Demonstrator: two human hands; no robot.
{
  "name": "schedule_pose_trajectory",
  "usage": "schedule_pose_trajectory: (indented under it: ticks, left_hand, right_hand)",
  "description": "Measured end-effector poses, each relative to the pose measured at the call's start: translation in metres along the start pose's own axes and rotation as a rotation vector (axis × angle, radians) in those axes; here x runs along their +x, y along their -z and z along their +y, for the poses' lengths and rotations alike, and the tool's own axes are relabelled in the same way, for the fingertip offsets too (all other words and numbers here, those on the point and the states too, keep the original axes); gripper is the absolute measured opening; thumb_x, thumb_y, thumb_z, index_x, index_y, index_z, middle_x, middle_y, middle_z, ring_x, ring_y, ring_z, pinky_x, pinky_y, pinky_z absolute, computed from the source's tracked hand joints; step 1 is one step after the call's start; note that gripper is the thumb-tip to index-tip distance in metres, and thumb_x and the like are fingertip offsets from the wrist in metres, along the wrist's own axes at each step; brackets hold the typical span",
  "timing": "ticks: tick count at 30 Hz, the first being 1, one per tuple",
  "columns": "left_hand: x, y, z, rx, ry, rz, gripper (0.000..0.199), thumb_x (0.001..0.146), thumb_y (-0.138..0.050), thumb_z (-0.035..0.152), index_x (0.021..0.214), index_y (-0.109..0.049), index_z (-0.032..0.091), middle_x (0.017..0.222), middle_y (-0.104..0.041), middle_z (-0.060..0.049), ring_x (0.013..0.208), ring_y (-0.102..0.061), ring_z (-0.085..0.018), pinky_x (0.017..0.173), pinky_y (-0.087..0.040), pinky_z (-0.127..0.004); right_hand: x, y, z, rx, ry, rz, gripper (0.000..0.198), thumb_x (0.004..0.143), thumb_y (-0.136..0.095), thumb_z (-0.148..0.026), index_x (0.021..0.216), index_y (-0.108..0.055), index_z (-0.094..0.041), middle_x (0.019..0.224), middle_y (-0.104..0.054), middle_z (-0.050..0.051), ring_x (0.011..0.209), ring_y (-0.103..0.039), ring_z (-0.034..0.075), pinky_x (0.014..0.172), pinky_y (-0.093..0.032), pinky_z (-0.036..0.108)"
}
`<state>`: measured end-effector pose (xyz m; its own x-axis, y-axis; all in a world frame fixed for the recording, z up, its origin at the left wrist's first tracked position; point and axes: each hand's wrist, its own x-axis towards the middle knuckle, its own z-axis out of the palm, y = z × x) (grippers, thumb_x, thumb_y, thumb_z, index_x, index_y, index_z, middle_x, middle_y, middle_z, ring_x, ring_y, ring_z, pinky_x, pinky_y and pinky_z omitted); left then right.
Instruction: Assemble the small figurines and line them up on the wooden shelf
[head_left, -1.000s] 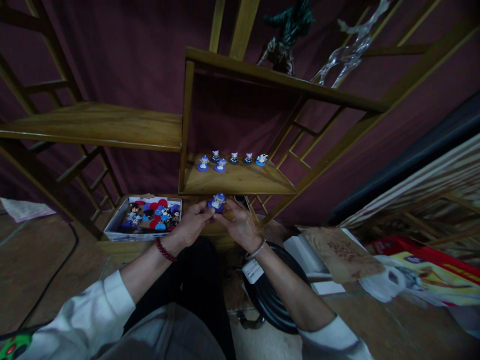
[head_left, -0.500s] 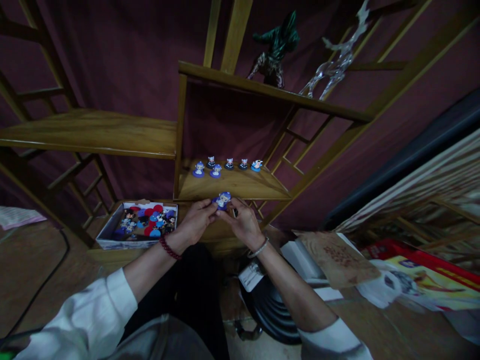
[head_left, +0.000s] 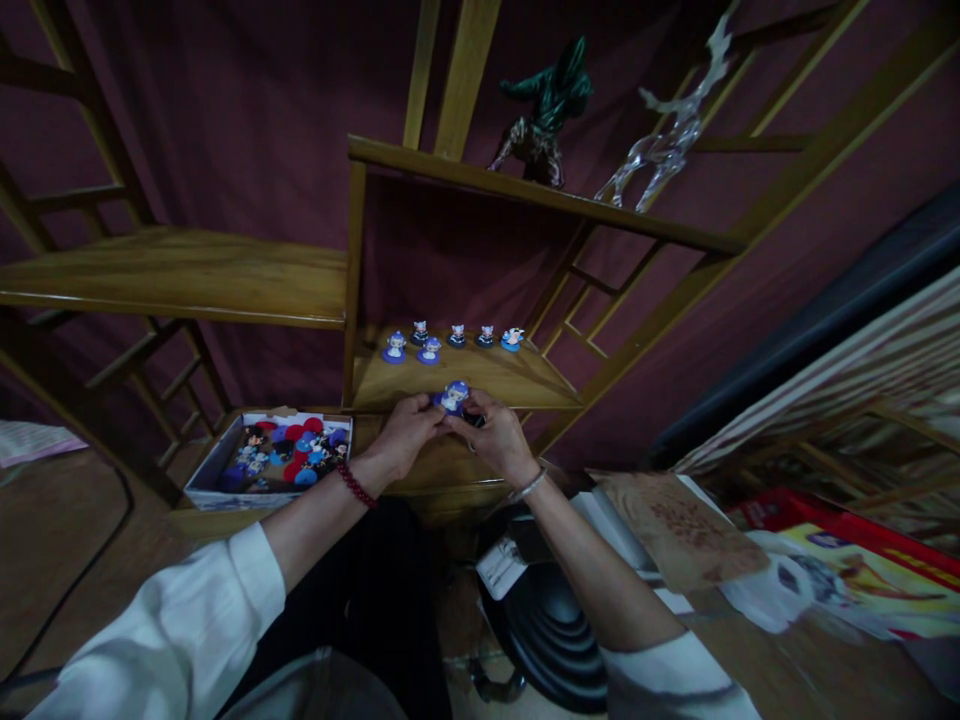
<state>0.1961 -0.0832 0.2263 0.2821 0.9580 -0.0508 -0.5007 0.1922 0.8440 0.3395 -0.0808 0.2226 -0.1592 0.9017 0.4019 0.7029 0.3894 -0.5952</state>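
Between my two hands is a small purple-and-white figurine (head_left: 454, 396), held upright just in front of the shelf's front edge. My left hand (head_left: 405, 436) pinches it from the left, fingers closed at its base. From the other side my right hand (head_left: 496, 438) grips it, with thumb and fingers together. Behind it on the wooden shelf (head_left: 465, 375) stand two similar purple figurines (head_left: 395, 347), a few dark-based figurines (head_left: 457, 335) and one on a blue base (head_left: 512, 339).
A box (head_left: 206, 480) of loose figurines and coloured discs sits at lower left. A green hooded statue (head_left: 551, 105) and a clear deer figure (head_left: 667, 140) stand on the upper shelf. Below my right arm lies a black ridged object (head_left: 555, 630); cardboard (head_left: 675, 530) is at right.
The held figurine has shifted slightly right, and both hands have moved a little with it. The view has tilted slightly; the shelf figurines stand as before.
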Motion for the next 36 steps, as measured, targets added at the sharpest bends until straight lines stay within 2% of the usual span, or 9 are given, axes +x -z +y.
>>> schedule_pose_trajectory:
  ticks: [6, 11, 17, 21, 27, 30, 36]
  left_hand:
    - [0.015, 0.001, -0.007, 0.225, -0.138, -0.009, 0.016, 0.068, -0.051, 0.005, 0.078, -0.061, 0.013, 0.077, -0.063, -0.003, 0.072, -0.056, -0.012, 0.081, -0.043, -0.031]
    - [0.025, 0.002, -0.012, 0.542, -0.298, 0.004, 0.029, 0.065, -0.052, 0.007, 0.091, -0.063, 0.018, 0.079, -0.064, -0.003, 0.071, -0.056, -0.014, 0.078, -0.043, -0.03]
    - [0.026, -0.006, -0.007, 0.847, -0.442, 0.066, 0.04, 0.066, -0.05, 0.008, 0.104, -0.06, 0.017, 0.105, -0.061, -0.01, 0.099, -0.051, -0.023, 0.093, -0.033, -0.037]
    - [0.033, -0.008, -0.006, 0.971, -0.502, 0.024, 0.039, 0.066, -0.05, 0.01, 0.105, -0.059, 0.015, 0.106, -0.06, -0.012, 0.107, -0.045, -0.026, 0.098, -0.026, -0.038]
    - [0.05, -0.01, -0.01, 1.17, -0.62, -0.055, 0.041, 0.07, -0.046, 0.011, 0.11, -0.054, 0.008, 0.113, -0.056, -0.017, 0.113, -0.043, -0.026, 0.101, -0.021, -0.038]
    - [0.056, -0.011, -0.013, 1.305, -0.645, -0.066, 0.043, 0.072, -0.042, 0.011, 0.113, -0.052, 0.004, 0.115, -0.055, -0.019, 0.114, -0.043, -0.024, 0.103, -0.022, -0.037]
    - [0.064, -0.014, -0.013, 1.6, -0.598, -0.075, 0.048, 0.075, -0.037, 0.012, 0.12, -0.044, -0.003, 0.125, -0.049, -0.019, 0.12, -0.039, -0.02, 0.106, -0.022, -0.034]
  right_hand:
    - [0.012, -0.001, 0.02, 0.096, -0.044, 0.008, 0.036, 0.069, -0.063, -0.033, 0.102, -0.056, -0.019, 0.09, -0.064, 0.003, 0.079, -0.06, 0.015, 0.073, -0.049, 0.029]
    - [0.022, 0.0, 0.036, 0.154, -0.069, 0.03, 0.042, 0.067, -0.066, -0.029, 0.106, -0.053, -0.021, 0.088, -0.064, 0.002, 0.076, -0.061, 0.014, 0.073, -0.049, 0.029]
    - [0.035, 0.002, 0.05, 0.26, -0.042, 0.007, 0.042, 0.067, -0.065, -0.024, 0.106, -0.052, -0.019, 0.09, -0.063, 0.002, 0.078, -0.06, 0.012, 0.076, -0.049, 0.028]
    - [0.045, 0.004, 0.057, 0.291, -0.07, -0.014, 0.041, 0.066, -0.064, -0.023, 0.105, -0.052, -0.017, 0.089, -0.061, 0.002, 0.079, -0.059, 0.011, 0.077, -0.048, 0.028]
    - [0.058, 0.008, 0.063, 0.24, -0.113, 0.031, 0.042, 0.064, -0.064, -0.022, 0.104, -0.052, -0.016, 0.086, -0.06, 0.002, 0.074, -0.057, 0.012, 0.074, -0.048, 0.028]
    - [0.065, 0.008, 0.069, 0.272, -0.1, 0.035, 0.04, 0.064, -0.064, -0.022, 0.102, -0.053, -0.017, 0.085, -0.061, 0.002, 0.074, -0.058, 0.012, 0.073, -0.049, 0.027]
    - [0.078, 0.003, 0.086, 0.327, -0.089, 0.045, 0.04, 0.062, -0.064, -0.021, 0.1, -0.053, -0.019, 0.086, -0.062, 0.001, 0.074, -0.06, 0.012, 0.072, -0.05, 0.026]
